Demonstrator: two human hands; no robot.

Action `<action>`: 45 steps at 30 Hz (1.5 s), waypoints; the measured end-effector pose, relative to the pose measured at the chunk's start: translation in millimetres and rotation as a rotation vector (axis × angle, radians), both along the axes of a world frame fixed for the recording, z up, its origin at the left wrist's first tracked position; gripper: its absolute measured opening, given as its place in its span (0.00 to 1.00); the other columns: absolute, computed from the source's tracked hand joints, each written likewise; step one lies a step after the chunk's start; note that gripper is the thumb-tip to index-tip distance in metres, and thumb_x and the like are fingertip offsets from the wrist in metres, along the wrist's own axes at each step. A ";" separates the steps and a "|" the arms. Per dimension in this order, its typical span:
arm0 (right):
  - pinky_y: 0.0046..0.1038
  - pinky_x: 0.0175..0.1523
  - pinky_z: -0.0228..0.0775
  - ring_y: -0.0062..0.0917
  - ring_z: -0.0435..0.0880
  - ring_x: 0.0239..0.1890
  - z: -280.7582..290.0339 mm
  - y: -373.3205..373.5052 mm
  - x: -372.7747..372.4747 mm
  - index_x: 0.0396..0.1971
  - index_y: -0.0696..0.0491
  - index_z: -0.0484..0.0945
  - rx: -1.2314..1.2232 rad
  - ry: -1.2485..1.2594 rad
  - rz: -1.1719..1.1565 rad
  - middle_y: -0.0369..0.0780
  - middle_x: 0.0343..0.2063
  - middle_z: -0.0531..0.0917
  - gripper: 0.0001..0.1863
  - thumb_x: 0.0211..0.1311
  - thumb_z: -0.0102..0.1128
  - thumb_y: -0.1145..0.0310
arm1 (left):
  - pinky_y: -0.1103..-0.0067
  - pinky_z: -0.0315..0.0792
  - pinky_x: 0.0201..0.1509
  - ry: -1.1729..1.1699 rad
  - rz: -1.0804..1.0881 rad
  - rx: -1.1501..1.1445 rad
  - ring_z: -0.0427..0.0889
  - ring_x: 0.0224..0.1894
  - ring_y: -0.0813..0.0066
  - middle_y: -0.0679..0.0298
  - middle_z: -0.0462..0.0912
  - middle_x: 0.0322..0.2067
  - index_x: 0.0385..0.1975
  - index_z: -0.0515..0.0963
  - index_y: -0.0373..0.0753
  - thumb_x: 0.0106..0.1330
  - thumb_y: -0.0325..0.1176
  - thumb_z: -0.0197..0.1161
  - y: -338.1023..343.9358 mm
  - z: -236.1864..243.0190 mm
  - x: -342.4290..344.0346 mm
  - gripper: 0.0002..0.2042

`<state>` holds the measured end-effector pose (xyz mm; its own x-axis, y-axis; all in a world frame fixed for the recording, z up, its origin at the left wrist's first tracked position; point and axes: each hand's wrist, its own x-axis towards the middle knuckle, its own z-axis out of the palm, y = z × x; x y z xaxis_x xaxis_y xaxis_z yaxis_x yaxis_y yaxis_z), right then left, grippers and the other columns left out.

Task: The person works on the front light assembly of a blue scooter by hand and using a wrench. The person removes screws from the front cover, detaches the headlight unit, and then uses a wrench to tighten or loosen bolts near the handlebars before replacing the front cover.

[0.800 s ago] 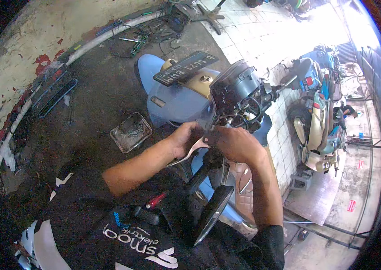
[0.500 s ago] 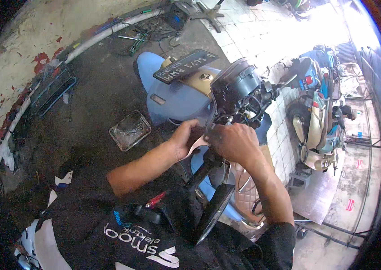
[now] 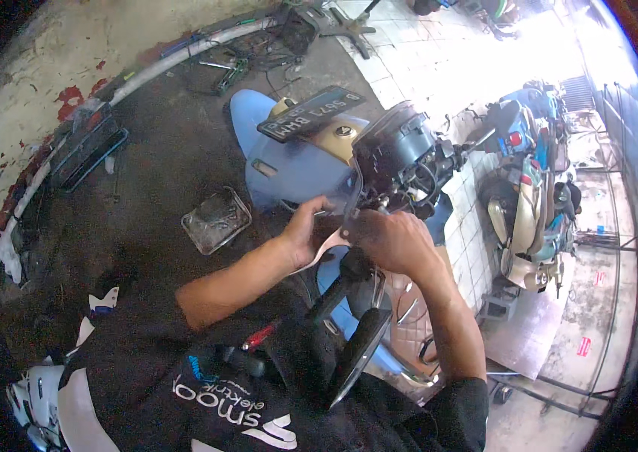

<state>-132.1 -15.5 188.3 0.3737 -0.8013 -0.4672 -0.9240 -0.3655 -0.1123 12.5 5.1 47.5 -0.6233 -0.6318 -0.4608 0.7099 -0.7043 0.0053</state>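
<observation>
A light-blue scooter stands before me with its handlebar head opened up. My left hand grips the edge of a curved handlebar cover, pale on its near side; some fingers are hidden behind it. Close on its right, my right hand is closed at the middle of the handlebar, knuckles up; whatever its fingers hold is hidden. Just beyond it sits a dark round headlight housing with loose wiring beside it. A black handlebar grip and a mirror extend toward my body.
On the dark floor at left lies a metal tray. A licence plate juts out above the scooter's front. Tools lie near the far wall. More scooters stand at right. A red-handled tool shows against my shirt.
Both hands keep almost the same place and grip. The headlight housing appears slightly lower, and the whole view has shifted a little.
</observation>
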 end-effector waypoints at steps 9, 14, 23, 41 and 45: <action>0.44 0.38 0.74 0.48 0.82 0.31 -9.0 -4.6 -4.9 0.36 0.49 0.82 0.024 -0.064 -0.002 0.50 0.24 0.82 0.18 0.57 0.60 0.49 | 0.69 0.74 0.46 0.045 -0.074 -0.082 0.80 0.36 0.64 0.57 0.83 0.35 0.38 0.79 0.38 0.60 0.45 0.51 0.3 -6.6 -0.8 0.18; 0.46 0.39 0.73 0.48 0.82 0.32 -0.5 -0.4 -2.2 0.34 0.49 0.82 0.026 -0.110 -0.071 0.50 0.26 0.82 0.18 0.57 0.59 0.49 | 0.68 0.76 0.49 0.030 -0.025 0.030 0.80 0.40 0.61 0.56 0.82 0.40 0.42 0.78 0.37 0.60 0.47 0.52 0.5 -3.5 2.5 0.21; 0.43 0.38 0.74 0.47 0.82 0.32 -8.1 -7.4 1.0 0.35 0.46 0.83 0.026 -0.035 -0.012 0.49 0.26 0.83 0.17 0.56 0.61 0.50 | 0.67 0.72 0.54 0.169 -0.157 -0.071 0.79 0.43 0.61 0.56 0.82 0.41 0.45 0.77 0.36 0.60 0.50 0.52 -1.7 -14.9 5.3 0.24; 0.42 0.37 0.74 0.46 0.82 0.31 -6.9 0.8 -1.0 0.35 0.50 0.84 -0.028 -0.127 -0.080 0.49 0.25 0.83 0.18 0.52 0.64 0.51 | 0.68 0.73 0.52 0.061 -0.010 -0.069 0.79 0.43 0.61 0.56 0.82 0.43 0.46 0.77 0.38 0.61 0.50 0.50 6.0 3.1 3.7 0.23; 0.45 0.40 0.73 0.48 0.82 0.32 0.2 -1.3 5.3 0.33 0.51 0.83 0.036 -0.076 -0.096 0.51 0.26 0.82 0.17 0.54 0.61 0.53 | 0.68 0.73 0.53 0.058 -0.061 -0.147 0.79 0.43 0.62 0.56 0.82 0.42 0.46 0.76 0.38 0.62 0.51 0.50 -0.1 0.5 7.6 0.24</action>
